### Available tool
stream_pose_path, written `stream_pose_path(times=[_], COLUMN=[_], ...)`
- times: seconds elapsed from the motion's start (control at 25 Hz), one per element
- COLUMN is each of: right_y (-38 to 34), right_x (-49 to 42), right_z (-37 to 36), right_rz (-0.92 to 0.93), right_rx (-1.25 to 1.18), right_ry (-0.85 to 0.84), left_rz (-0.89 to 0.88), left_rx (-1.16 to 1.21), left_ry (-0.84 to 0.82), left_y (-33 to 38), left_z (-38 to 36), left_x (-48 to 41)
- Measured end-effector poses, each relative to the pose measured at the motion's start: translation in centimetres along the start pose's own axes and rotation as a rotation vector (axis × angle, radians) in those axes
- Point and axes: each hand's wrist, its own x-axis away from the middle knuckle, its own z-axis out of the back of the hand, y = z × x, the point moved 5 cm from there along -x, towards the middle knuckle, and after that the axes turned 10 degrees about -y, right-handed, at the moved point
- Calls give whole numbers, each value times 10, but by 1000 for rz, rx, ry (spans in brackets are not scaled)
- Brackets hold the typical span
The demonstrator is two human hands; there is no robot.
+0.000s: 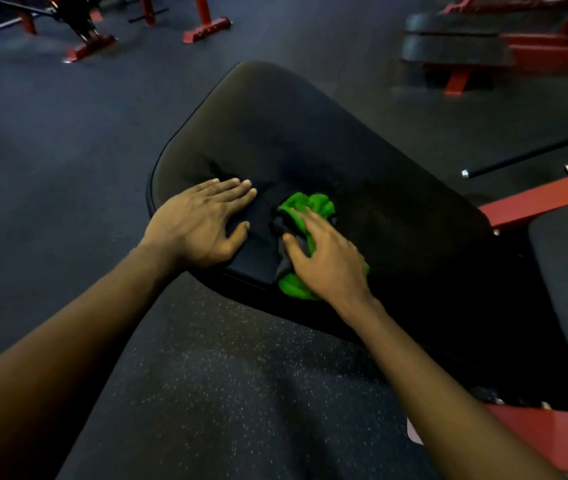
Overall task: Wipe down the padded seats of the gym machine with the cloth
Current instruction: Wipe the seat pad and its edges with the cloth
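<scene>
Nearest, speckled dark floor (206, 375) under two bare forearms, with a red frame section (535, 431) at lower right. Further on, left hand (202, 223) laid flat on the near-left part of the black padded seat (310, 133), fingers straight and close together, thumb out, holding nothing. Just beside it, right hand (324, 261) spread palm-down over a crumpled green cloth (312, 205), fingers loosely extended and pressing it onto the seat rather than gripping. Green folds poking out past the fingertips and beside the wrist, a grey patch under the thumb. Cloth lying near the seat's front edge, a little apart from the left hand. To the right, a second dark pad (566, 271) and a red beam (535, 199); beyond these, a black bar (518, 161) with a silver tip. Farthest off, stacked black pads (455, 46) on a red machine at upper right, red machine legs (206, 26) at upper left.
</scene>
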Motion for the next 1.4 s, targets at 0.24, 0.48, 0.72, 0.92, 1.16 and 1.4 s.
stream_pose_path(times=[0.24,0.48,0.72,0.92,1.16,1.4], right_y=[79,49,48,10,34,10], right_x=[12,-64,-110,-27,-100,-66], right_z=[21,17,13,-4,8,2], right_rz=[-401,-215,-346,-277,-399,-430], right_rx=[-44,52,-4,35,65,47], right_ry=[23,-82,-88,-60,-93,-83], left_rz=[27,19,-27,-25,-33,-43], left_rx=[-16,4,27,1,11,-5], left_ry=[-53,-24,-6,10,-19,-33], left_y=[5,5,0,2,5,6], left_z=[0,1,-5,-9,-7,-4], left_x=[1,3,1,0,0,0])
